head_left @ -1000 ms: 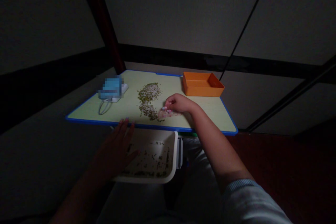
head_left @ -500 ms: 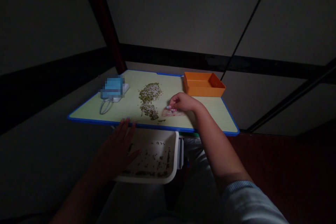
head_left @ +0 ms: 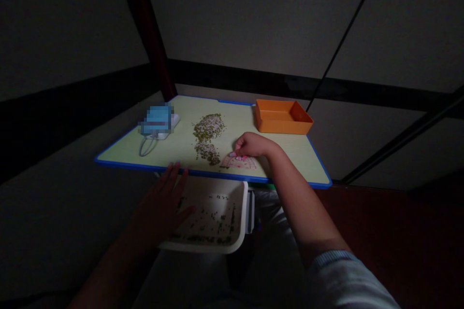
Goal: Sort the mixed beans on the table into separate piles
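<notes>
My right hand point(head_left: 252, 145) pinches a flat, translucent pinkish piece point(head_left: 239, 162) against the pale green board point(head_left: 286, 157), close to the right side of a heap of small green-brown beans and pale grains point(head_left: 207, 137). The hand hides part of the piece. My left hand point(head_left: 159, 207) lies with its fingers spread over the board's near blue edge, holding nothing, above a white tray point(head_left: 245, 212) with scattered beans.
An orange rectangular tray point(head_left: 284, 118) stands at the board's far right corner. A pixelated blue object with a grey loop point(head_left: 157, 119) rests on something white at the far left. Dark walls and dark beams surround the board.
My right hand and the pinkish piece have shifted rightward and nearer to me, away from the heap. My left hand has barely moved.
</notes>
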### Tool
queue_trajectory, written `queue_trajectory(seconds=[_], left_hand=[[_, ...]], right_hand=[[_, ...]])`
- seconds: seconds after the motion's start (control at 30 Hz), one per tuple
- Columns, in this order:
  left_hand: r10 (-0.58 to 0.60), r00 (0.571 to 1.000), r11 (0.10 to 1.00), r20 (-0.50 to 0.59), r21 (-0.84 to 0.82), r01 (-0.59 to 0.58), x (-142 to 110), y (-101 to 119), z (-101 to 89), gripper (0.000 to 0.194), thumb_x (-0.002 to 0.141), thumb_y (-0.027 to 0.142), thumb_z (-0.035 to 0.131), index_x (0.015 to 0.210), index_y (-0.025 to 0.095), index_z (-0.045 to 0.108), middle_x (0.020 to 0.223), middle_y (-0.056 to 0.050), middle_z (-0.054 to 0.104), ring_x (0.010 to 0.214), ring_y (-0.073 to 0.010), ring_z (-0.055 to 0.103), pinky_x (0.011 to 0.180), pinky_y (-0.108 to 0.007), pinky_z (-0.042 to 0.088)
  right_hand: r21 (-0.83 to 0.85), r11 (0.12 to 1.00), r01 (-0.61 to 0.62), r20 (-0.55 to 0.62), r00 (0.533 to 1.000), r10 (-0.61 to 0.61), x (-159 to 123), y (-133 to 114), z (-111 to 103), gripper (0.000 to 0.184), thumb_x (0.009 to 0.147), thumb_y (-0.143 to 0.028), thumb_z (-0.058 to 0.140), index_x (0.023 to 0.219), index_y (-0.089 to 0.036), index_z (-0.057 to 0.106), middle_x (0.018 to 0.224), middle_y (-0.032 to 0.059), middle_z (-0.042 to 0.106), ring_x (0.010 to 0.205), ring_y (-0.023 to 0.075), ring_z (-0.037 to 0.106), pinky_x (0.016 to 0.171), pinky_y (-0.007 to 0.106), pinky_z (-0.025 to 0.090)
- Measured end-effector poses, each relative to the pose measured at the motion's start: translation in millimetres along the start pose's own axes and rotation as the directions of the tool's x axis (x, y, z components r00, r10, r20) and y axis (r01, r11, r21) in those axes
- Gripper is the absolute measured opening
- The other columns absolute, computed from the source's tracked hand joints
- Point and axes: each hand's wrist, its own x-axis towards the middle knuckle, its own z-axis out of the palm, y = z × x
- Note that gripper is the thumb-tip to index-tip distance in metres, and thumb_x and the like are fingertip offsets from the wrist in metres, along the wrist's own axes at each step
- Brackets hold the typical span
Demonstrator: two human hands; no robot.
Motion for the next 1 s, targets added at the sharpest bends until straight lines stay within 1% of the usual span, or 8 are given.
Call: queue_trajectory(seconds=[0.2,0.37,0.63,0.83,1.0], left_hand=[[-0.003,1.0,1.0,0.011,0.023,0.003,-0.2,-0.4,-0.9,0.085,0.081,0.063,0.036,0.144,0.008,0.022,0.151,-0.025,0.026,0.14,-0.0369,0.026,0.099,-0.049,0.042],[-0.003,1.0,1.0,0.006,0.005,0.003,-0.2,0.0,-0.3,0.085,0.081,0.063,0.038,0.144,0.008,0.022,0.152,-0.024,0.023,0.141,-0.0355,0.023,0.103,-0.049,0.038],[-0.002,1.0,1.0,0.014,-0.001,0.002,0.6,0.5,-0.8,0.086,0.08,0.062,0.041,0.143,0.007,0.023,0.152,-0.025,0.024,0.141,-0.036,0.023,0.104,-0.049,0.038],[-0.026,0.999,1.0,0.032,-0.001,0.026,1.4,1.5,-1.8,0.085,0.08,0.063,0.04,0.143,0.008,0.025,0.151,-0.024,0.026,0.141,-0.0351,0.023,0.104,-0.049,0.038],[-0.018,0.999,1.0,0.041,-0.003,0.019,1.9,1.0,-1.5,0.086,0.079,0.063,0.041,0.142,0.006,0.026,0.151,-0.025,0.026,0.141,-0.0357,0.023,0.105,-0.049,0.037]], right_hand=[[-0.01,1.0,0.016,0.028,0.999,-0.015,3.4,-2.4,5.3,0.019,0.075,-0.028,0.065,0.062,-0.013,0.061,0.051,-0.0032,0.055,0.047,0.0077,0.046,0.051,0.022,0.033],[-0.013,0.999,0.039,0.075,0.996,-0.038,4.4,-3.5,7.0,0.019,0.075,-0.023,0.063,0.059,-0.014,0.059,0.048,-0.0039,0.055,0.047,0.0082,0.049,0.053,0.022,0.034],[0.002,0.999,0.04,0.083,0.996,-0.04,6.0,-7.1,11.1,0.021,0.075,-0.027,0.064,0.059,-0.014,0.059,0.047,-0.0044,0.053,0.047,0.0072,0.046,0.054,0.023,0.032],[-0.009,0.999,0.035,0.094,0.995,-0.034,7.7,-9.1,14.2,0.02,0.077,-0.023,0.063,0.06,-0.014,0.058,0.047,-0.0051,0.051,0.047,0.0067,0.044,0.054,0.023,0.032],[-0.041,0.997,0.068,0.105,0.993,-0.063,10.3,-6.9,16.5,0.024,0.079,-0.027,0.062,0.06,-0.015,0.056,0.048,-0.0048,0.05,0.048,0.007,0.044,0.054,0.023,0.03]])
